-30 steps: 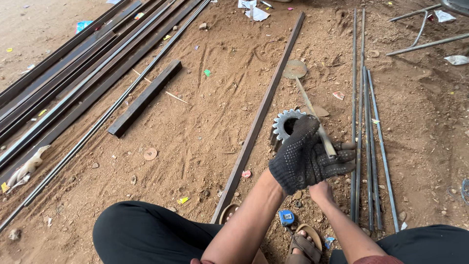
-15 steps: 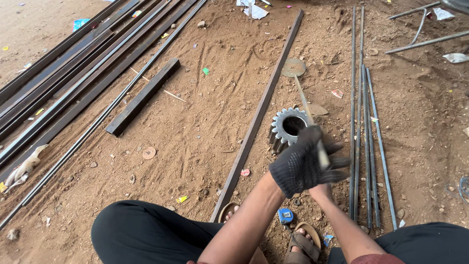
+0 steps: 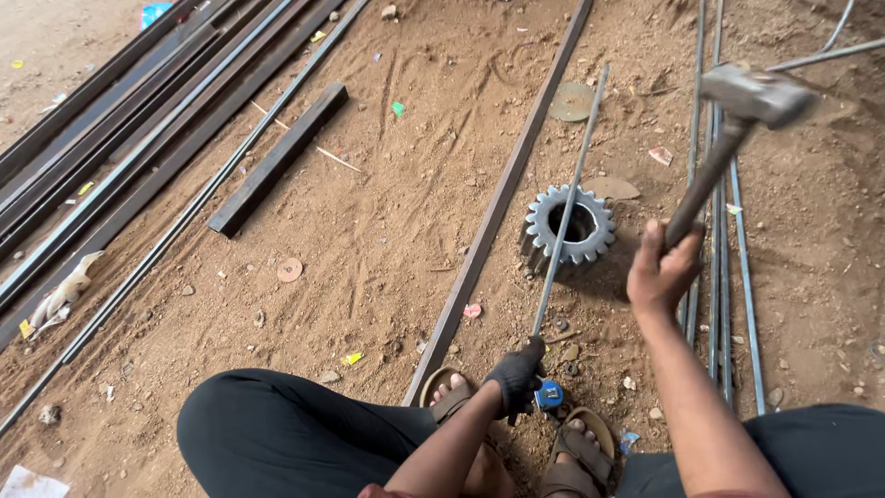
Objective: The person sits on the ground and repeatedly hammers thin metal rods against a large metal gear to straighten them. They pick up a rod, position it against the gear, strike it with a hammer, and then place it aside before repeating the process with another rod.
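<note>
My left hand (image 3: 516,376), in a black dotted glove, grips the near end of a thin steel rod (image 3: 567,198) just above my sandalled feet. The rod runs away from me and lies across the top of a grey toothed gear (image 3: 544,223) that rests flat on the dirt. My bare right hand (image 3: 659,272) is closed around the handle of a hammer, right of the gear. The hammer head (image 3: 756,95) is raised up and to the right, blurred, above the ground.
A long flat steel bar (image 3: 498,198) lies left of the gear. Several thin rods (image 3: 719,277) lie on the right under the hammer. A short dark bar (image 3: 277,161) and long steel sections (image 3: 120,157) lie at left. A small blue object (image 3: 549,395) sits by my feet.
My gloved left hand has drawn back from beside the gear to my feet, now holding the rod's end. My right hand has swung the hammer up and to the right.
</note>
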